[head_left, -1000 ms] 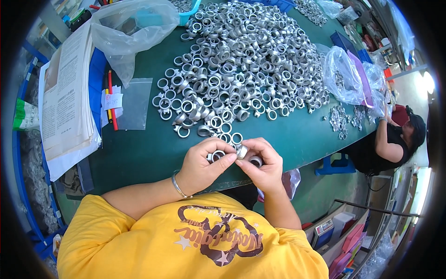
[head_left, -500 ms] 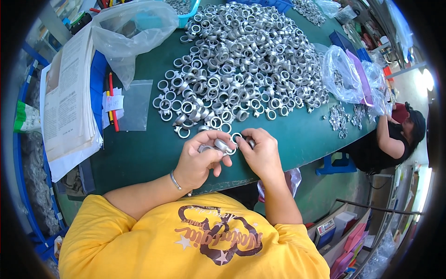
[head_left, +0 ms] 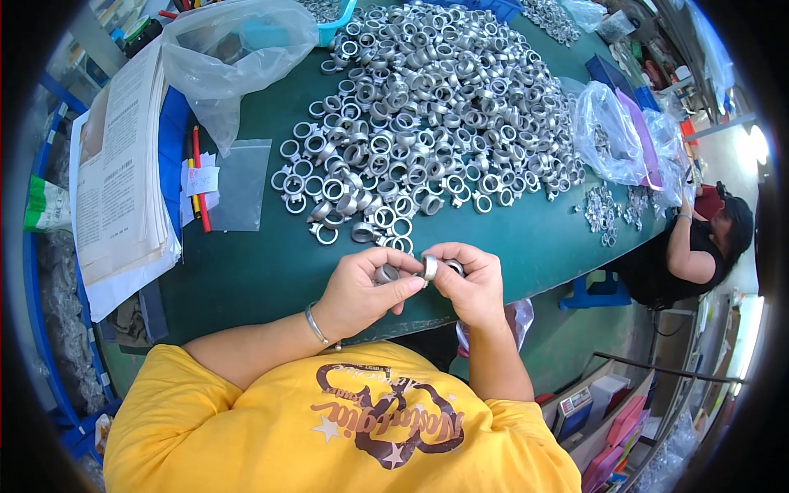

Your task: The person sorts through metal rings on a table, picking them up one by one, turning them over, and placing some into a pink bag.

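Note:
Both my hands are held close together over the near edge of the green table (head_left: 271, 279). Between the fingertips of the two hands is a small silver metal ring (head_left: 429, 268), turned on edge. My left hand (head_left: 362, 283) is closed, with another metal ring (head_left: 385, 274) tucked in its fingers. My right hand (head_left: 472, 283) pinches the shared ring, and a further ring (head_left: 454, 266) shows in its curled fingers. Just beyond my hands lies a large pile of like metal rings (head_left: 444, 99), some with small lugs; its nearest loose rings are close to my fingers.
A stack of printed paper (head_left: 123, 172) lies at left, beside red and yellow pens (head_left: 197, 181) and a clear bag (head_left: 246, 185). A plastic bag (head_left: 238, 49) stands behind. At right are bagged parts (head_left: 608, 135), small parts (head_left: 602, 212) and a seated person (head_left: 694, 246).
My hands have drawn slightly nearer to me. The ring between them has turned from face-on to edge-on. A few rings now lie at the pile's near edge where my fingers were.

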A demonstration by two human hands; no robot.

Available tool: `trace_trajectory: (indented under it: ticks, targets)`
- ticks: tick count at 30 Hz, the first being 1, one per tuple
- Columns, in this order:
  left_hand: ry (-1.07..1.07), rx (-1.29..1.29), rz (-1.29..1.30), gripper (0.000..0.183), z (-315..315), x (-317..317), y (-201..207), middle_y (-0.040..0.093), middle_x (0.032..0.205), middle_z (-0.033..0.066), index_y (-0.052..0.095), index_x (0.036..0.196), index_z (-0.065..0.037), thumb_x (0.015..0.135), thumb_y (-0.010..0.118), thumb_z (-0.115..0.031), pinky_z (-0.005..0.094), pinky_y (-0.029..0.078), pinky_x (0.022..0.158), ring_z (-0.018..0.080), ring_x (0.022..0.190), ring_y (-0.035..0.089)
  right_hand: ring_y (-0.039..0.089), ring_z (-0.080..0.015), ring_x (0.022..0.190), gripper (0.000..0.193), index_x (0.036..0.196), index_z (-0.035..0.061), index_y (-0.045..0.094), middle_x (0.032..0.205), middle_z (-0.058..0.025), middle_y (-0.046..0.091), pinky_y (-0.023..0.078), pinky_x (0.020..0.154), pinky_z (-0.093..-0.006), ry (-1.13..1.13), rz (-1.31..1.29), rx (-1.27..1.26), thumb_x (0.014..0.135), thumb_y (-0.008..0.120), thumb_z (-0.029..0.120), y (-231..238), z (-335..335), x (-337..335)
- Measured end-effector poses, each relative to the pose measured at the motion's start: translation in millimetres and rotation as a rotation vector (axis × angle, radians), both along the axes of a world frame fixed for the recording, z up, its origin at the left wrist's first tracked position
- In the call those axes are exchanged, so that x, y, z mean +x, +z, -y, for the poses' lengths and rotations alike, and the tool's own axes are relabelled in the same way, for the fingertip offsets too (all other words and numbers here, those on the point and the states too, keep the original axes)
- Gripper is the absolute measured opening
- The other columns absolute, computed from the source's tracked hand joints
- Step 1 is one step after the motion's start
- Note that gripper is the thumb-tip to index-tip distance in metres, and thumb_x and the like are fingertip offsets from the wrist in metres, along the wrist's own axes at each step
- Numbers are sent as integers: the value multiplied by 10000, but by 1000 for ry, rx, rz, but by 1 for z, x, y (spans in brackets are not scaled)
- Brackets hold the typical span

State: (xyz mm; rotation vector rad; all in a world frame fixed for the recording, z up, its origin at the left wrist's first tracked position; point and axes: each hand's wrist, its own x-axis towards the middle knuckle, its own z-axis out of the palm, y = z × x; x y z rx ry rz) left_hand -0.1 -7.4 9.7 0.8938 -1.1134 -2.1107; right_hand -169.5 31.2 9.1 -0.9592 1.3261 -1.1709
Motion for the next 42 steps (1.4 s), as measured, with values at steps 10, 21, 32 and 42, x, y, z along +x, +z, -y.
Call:
trace_trajectory:
  ticks: [10,21,32,42]
  targets:
    - [81,-476,130,115,-1,2,-11,576,822,23,624,836,-35,739,684,-21,183,425,569,74,653,543,611,-126,726,204,977,-23,594,829,-100,649,480,610,-242,-125,-348,-413,774,582,-43,-2,-2,11]
    - [93,-615,139,91,-1,2,-7,571,847,42,622,864,-23,774,632,-9,192,436,591,90,688,558,526,-74,687,323,1016,11,616,818,-31,611,408,584,-193,75,-109,-322,705,706,18,-9,-7,3]
    - [69,-525,112,98,-2,3,-10,558,879,50,607,897,1,801,607,-19,167,432,527,69,626,549,503,-89,628,343,1003,33,631,795,-40,619,383,527,-201,66,-331,-427,671,704,-15,-5,-5,1]
    - [359,-396,-2,64,12,3,-2,528,1042,115,537,827,6,785,567,44,152,365,389,85,561,536,571,-134,621,141,882,6,639,733,-91,621,450,565,-243,-205,-613,-324,742,651,-2,-3,5,0]
